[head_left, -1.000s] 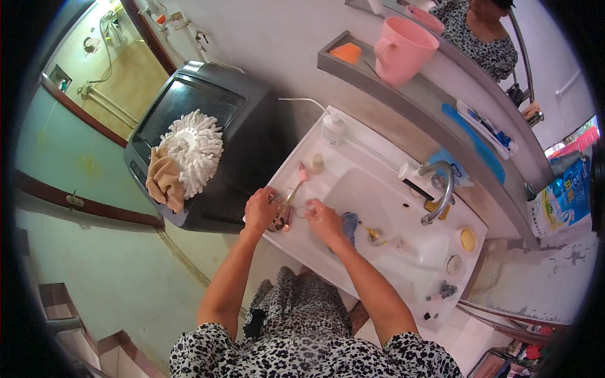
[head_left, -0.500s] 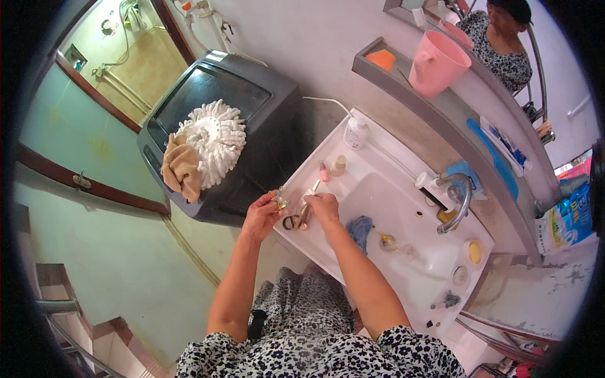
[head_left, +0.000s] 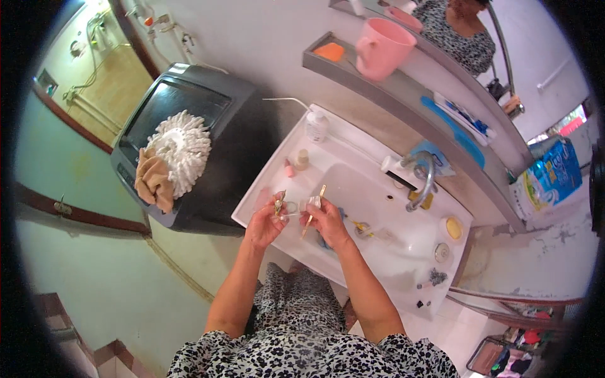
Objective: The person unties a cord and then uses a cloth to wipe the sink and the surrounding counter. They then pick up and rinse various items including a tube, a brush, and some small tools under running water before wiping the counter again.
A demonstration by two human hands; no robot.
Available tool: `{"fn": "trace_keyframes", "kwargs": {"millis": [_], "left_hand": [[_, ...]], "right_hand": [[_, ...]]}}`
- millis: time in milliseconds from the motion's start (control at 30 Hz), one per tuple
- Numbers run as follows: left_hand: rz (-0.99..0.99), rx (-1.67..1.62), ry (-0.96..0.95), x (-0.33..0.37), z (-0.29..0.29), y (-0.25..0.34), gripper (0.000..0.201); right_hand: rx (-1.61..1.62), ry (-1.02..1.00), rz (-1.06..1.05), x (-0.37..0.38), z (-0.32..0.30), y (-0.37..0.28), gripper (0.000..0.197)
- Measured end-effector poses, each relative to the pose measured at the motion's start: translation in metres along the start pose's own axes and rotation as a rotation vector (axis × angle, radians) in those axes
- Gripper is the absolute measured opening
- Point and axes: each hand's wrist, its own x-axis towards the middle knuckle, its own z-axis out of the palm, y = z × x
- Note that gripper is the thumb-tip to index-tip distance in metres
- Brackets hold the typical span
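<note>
Left hand [head_left: 265,228] pinched on a small gold-toned, partly clear piece [head_left: 279,205]; right hand [head_left: 330,225] closed around a slim, straight gold-coloured stick [head_left: 306,229]. Both held up over the glossy white washbasin [head_left: 271,176], left part. Stick: probably light, stiff, slick if wet; grip mid-shaft. Gold-toned piece: likely fragile, pinch edges lightly. Materials unclear.

Bright, soft light; glare on dark lid [head_left: 181,101]; bowed edges.
</note>
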Motion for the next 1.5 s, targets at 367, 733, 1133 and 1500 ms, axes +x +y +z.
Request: {"fn": "trace_keyframes", "kwargs": {"millis": [367, 733, 1133, 1500], "left_hand": [[-0.34, -0.021, -0.095, 0.025, 0.028, -0.063, 0.039], [-0.467, 0.292, -0.124, 0.057, 0.075, -0.133, 0.031], [-0.423, 0.235, 0.082, 0.108, 0.12, -0.213, 0.023], [-0.207, -0.26, 0.2, 0.113, 0.076, -0.182, 0.032]], "right_hand": [[0.127, 0.269, -0.227, -0.06, -0.038, -0.013, 0.015], [0.42, 0.555, -0.317, -0.12, -0.097, -0.002, 0.017], [0.483, 0.808, -0.333, -0.11, -0.125, -0.043, 0.013], [0.033, 0.786, -0.338, -0.053, -0.115, -0.044, 0.025]]}}
